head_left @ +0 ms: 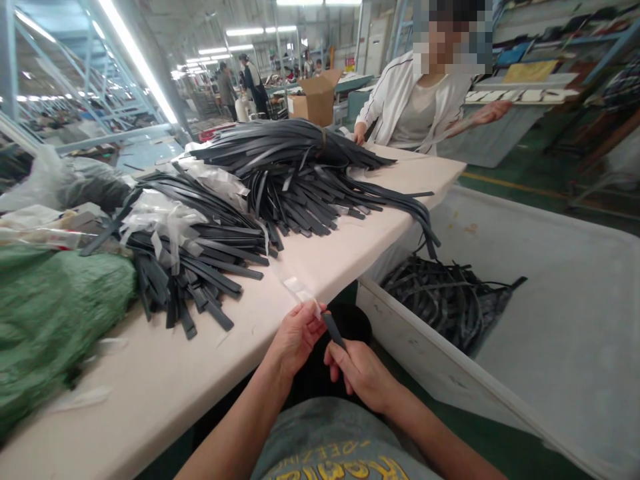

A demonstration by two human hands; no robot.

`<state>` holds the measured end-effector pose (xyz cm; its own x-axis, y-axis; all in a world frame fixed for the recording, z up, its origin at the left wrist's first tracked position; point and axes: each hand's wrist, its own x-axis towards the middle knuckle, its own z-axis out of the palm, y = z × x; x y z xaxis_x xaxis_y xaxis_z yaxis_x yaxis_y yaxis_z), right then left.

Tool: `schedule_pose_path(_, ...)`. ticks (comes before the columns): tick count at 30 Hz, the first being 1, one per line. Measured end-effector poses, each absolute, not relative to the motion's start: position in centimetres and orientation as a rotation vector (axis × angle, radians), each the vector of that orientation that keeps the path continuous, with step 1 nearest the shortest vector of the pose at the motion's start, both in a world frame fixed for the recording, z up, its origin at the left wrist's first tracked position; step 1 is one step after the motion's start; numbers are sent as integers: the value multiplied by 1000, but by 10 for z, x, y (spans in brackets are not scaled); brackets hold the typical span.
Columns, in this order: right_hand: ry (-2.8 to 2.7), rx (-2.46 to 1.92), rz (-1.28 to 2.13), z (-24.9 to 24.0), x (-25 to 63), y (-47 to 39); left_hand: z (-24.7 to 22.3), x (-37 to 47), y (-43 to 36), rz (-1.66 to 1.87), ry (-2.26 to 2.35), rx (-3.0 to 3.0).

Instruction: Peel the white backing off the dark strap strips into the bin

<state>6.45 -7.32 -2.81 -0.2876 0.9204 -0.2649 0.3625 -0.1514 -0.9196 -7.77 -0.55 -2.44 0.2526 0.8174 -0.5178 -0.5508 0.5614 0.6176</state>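
My right hand [361,372] grips the end of a dark strap [332,329] that points up between my two hands, just off the table's near edge. My left hand [298,333] pinches a clear film strip [301,291] at the strap's tip; the film rises up and to the left. Both hands hover above my lap. On the white table [350,240] lie two piles of the same dark straps [295,173], the nearer pile [200,267] mixed with crumpled clear film [160,220].
A large white bin [550,320] to my right holds loose dark straps [445,297]. A green sack [50,313] covers the table's left end. A seated person in a white jacket [420,100] works at the far end. A cardboard box [317,97] stands behind.
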Motion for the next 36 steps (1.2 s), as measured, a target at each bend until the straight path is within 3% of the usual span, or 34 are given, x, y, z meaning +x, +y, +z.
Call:
schedule_pose_path(13,-1680,-1507,1398,-32,66,-72,-29,-76,-6,936,904,358)
schedule_pose_path(22,-1399,-1206,1732,-45,63,-63,-37,-73,-23,879,891,579)
schedule_pose_path(27,-1404,-1322,1597,-63,82,-98,-41,-79,-19,1042,1012,557)
schedule_pose_path(36,-1164,-1447,1446,-83,101,-133,-43,-38,-60,624,805,814)
